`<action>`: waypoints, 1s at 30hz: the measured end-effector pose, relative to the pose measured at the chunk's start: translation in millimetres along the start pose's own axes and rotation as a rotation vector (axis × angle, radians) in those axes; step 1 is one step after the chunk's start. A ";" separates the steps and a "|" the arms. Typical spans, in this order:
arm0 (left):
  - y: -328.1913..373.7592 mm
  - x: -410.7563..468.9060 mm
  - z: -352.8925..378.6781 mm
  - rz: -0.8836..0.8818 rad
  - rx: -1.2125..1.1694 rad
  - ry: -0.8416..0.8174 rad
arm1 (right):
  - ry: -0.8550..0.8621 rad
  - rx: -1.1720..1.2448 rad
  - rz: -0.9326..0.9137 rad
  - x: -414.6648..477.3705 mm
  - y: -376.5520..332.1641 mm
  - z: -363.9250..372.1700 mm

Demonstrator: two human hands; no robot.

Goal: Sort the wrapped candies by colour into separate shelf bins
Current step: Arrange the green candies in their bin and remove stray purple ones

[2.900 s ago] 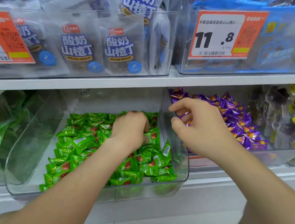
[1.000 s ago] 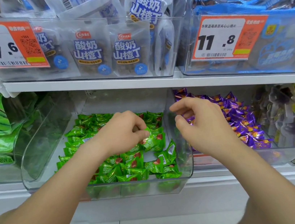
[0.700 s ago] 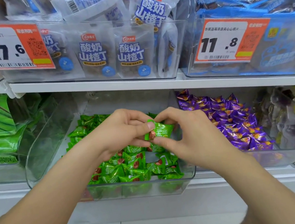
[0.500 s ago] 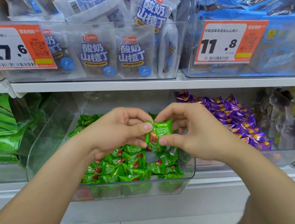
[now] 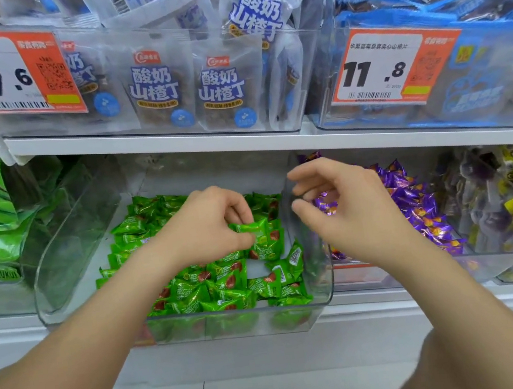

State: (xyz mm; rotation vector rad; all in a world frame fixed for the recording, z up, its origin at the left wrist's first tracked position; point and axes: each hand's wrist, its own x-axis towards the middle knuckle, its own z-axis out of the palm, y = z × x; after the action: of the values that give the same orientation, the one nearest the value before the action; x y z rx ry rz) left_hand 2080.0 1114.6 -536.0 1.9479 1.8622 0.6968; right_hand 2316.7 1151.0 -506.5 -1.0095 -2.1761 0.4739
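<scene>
From the head camera, the left hand [image 5: 210,230] sits at the centre of the frame, above the clear bin [image 5: 234,327] of green sweets. Its grip is closed on a single green candy [image 5: 255,227], pinched between thumb and fingertips just above the pile of green candies [image 5: 215,289]. The right hand [image 5: 347,214] hangs just right of centre over the dividing wall. Its fingers are loosely curved, thumb and forefinger are apart, and it appears to hold nothing. Beyond it the purple candies [image 5: 414,201] lie in the neighbouring bin [image 5: 425,277].

The step looks like dropping this green piece among its own colour. To do it well, the hand should lower until the candy is close to the heap and then let go, since a drop from higher up could bounce it towards the low front lip. The free hand should stay on the purple side and look for strays there.

The wrappers are glossy, crinkly foil pillows with crimped ends, light and slippery, so a firm pinch on a sealed edge should hold better than one on the puffed middle. The bins are hard, transparent plastic with rounded corners and sloping sides. On the white shelf [image 5: 175,143] across the upper half of the frame stand frosted pouches [image 5: 224,90] and an orange-and-white price tag [image 5: 392,64].
</scene>
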 end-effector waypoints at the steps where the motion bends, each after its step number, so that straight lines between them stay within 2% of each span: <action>1: -1.1 2.3 5.9 -0.005 0.036 -0.018 | 0.022 0.009 0.017 -0.2 0.8 0.3; 10: 10.3 20.9 44.9 -0.032 0.200 -0.070 | 0.022 0.010 0.006 -3.5 -2.0 2.8; 14: 13.2 24.2 54.7 -0.036 0.351 -0.073 | 0.015 0.019 -0.006 -3.3 -1.6 2.7; 22: 10.2 20.4 55.6 0.040 0.529 -0.058 | -0.022 0.009 -0.026 -4.0 -0.5 2.2; 30: 13.0 14.4 49.3 0.077 0.365 -0.039 | 0.105 -0.049 0.080 -2.0 1.4 0.9</action>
State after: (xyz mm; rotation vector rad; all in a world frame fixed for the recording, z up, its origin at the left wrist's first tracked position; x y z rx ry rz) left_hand 2119.1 1131.9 -567.3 2.2454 2.0105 0.3527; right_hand 2317.7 1150.3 -508.8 -1.1257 -2.0696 0.3971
